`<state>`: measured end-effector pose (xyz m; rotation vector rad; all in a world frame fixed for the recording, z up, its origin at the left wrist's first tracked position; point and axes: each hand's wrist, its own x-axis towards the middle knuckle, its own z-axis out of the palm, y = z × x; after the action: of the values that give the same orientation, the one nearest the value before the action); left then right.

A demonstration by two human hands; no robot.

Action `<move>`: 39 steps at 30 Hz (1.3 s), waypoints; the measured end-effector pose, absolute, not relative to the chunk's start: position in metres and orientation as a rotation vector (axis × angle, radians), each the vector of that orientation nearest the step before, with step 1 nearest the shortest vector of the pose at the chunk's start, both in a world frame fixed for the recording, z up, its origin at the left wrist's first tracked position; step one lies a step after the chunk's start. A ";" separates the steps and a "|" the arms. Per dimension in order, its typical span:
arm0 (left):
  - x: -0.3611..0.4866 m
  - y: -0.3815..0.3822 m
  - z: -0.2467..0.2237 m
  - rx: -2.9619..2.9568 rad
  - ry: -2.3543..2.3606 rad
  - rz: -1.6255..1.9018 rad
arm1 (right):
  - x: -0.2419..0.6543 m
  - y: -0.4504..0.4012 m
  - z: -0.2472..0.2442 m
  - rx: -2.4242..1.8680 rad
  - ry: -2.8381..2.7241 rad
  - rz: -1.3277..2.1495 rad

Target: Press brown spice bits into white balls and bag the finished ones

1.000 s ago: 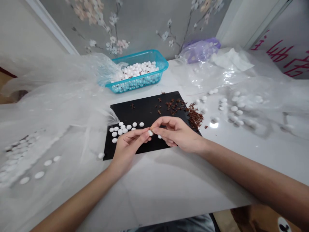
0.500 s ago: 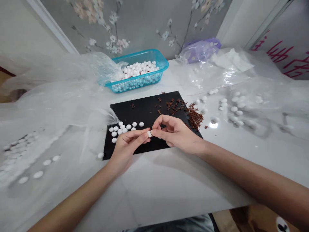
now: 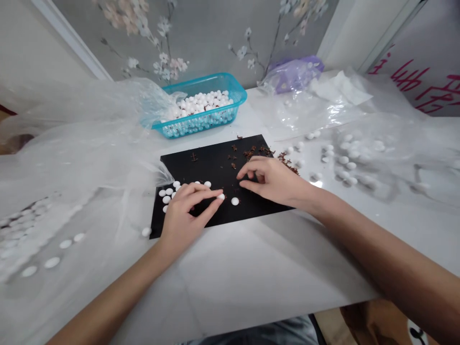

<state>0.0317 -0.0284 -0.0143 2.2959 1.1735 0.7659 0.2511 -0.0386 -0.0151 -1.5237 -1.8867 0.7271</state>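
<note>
Between the thumb and index fingertips of my left hand [image 3: 190, 211] is a small white ball [image 3: 221, 197], held over the black mat [image 3: 215, 163]. My right hand [image 3: 271, 179] hovers over the right part of the mat, thumb and fingers apart with nothing visible between them. A second white ball [image 3: 235, 201] lies on the mat between the hands. More white balls [image 3: 166, 200] are grouped at the mat's left side, partly behind my left hand. Small reddish-brown pieces [image 3: 250, 152] lie scattered beyond my right hand, which partly hides their pile.
A blue basket [image 3: 204, 120] of white balls stands behind the mat. Clear plastic [image 3: 89, 143] spreads over the left side. At right are a purple bag [image 3: 298, 74], clear plastic [image 3: 323, 110] and loose white balls [image 3: 343, 159].
My right hand has let go of the ball between both hands and moved right, its fingers parting. My left hand keeps a ball at its fingertips. The ball on the mat is now in plain view.
</note>
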 end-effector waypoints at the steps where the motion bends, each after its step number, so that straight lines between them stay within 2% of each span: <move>1: 0.031 -0.028 -0.016 2.369 1.161 0.754 | 0.249 -0.039 -0.016 -1.505 -1.950 0.693; 7: 0.030 -0.027 -0.021 2.545 1.189 0.695 | 0.243 -0.044 -0.020 -1.548 -2.089 0.601; 14: 0.027 -0.022 -0.018 2.614 1.321 0.850 | 0.240 -0.048 -0.018 -1.562 -2.166 0.493; 21: 0.026 -0.010 -0.022 2.679 1.415 0.733 | 0.235 -0.053 -0.014 -1.530 -2.087 0.400; 25: 0.029 -0.019 -0.017 2.452 1.258 0.910 | 0.231 -0.057 -0.012 -1.444 -1.999 0.350; 32: 0.041 -0.038 -0.018 1.650 1.070 0.840 | 0.225 -0.063 -0.012 -1.245 -1.894 0.244; 39: 0.042 -0.036 -0.015 1.499 1.065 0.813 | 0.222 -0.064 -0.017 -1.212 -1.932 0.248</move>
<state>0.0420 -0.0355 -0.0151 1.4987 1.0652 0.8127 0.2219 -0.0643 -0.0165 -1.2123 -1.9317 0.2479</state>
